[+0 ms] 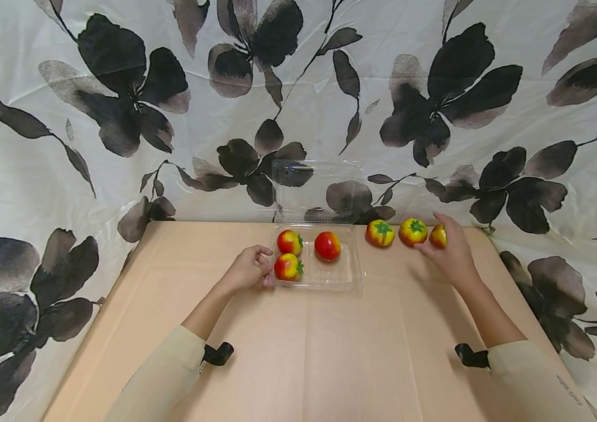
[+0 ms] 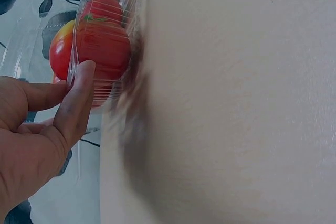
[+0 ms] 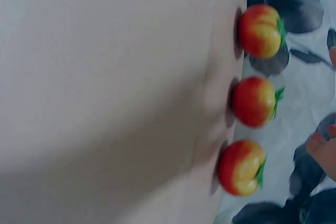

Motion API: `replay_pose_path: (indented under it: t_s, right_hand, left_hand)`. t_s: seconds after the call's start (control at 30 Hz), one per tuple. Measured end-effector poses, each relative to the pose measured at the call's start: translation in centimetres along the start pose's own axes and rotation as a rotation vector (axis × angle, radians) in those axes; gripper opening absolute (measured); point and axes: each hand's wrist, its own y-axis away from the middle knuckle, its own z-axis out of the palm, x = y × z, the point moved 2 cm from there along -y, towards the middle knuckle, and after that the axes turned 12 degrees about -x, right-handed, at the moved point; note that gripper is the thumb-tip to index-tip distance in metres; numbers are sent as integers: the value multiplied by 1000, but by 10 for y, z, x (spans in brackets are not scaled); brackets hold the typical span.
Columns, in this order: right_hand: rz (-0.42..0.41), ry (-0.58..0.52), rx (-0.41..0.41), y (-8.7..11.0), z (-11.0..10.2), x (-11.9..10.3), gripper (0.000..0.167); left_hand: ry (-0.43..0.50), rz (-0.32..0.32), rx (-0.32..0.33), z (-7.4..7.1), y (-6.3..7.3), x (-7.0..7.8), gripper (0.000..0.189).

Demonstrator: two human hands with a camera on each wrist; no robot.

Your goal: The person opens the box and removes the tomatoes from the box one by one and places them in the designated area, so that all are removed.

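Left hand [image 1: 248, 269] pinching clear box [image 1: 337, 275], seemingly to steady it; right hand [image 1: 453, 252], spread and empty, by end tomato [image 1: 437, 237].

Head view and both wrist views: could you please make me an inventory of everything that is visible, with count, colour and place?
Tomatoes in the box: three, red, two with clear yellow patches, two at left, one near the middle
Tomatoes in the row: three, red, yellow and green, on the table right of the box
Box: one, transparent, on the table
Lid: one, transparent, raised behind the box
Table: one, light tan, under everything
Cloth: white with dark flowers, behind the table
Wrist devices: two, black, one per wrist
Sleeves: two, cream, on the forearms
Left hand: one, pinching the box's left edge
Right hand: one, at the rightmost tomato
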Motion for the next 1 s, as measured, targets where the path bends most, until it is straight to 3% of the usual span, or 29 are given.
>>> replay_pose_path:
  t_s: [0.43,0.67,0.8,1.0]
  right_hand:
    - [-136,27,-142,-11,33,-50,78]
    - [-105,-67,-272,-22,56,-73,75]
    - [-129,-105,-314,-30,68,-85,74]
    - [-167,-54,-373,-42,86,-100,77]
  left_hand:
    - [-21,-6,14,0,0,0,38]
    - [-25,5,11,1,0,1,38]
    - [-23,6,8,0,1,1,38]
    - [-35,8,8,0,1,1,38]
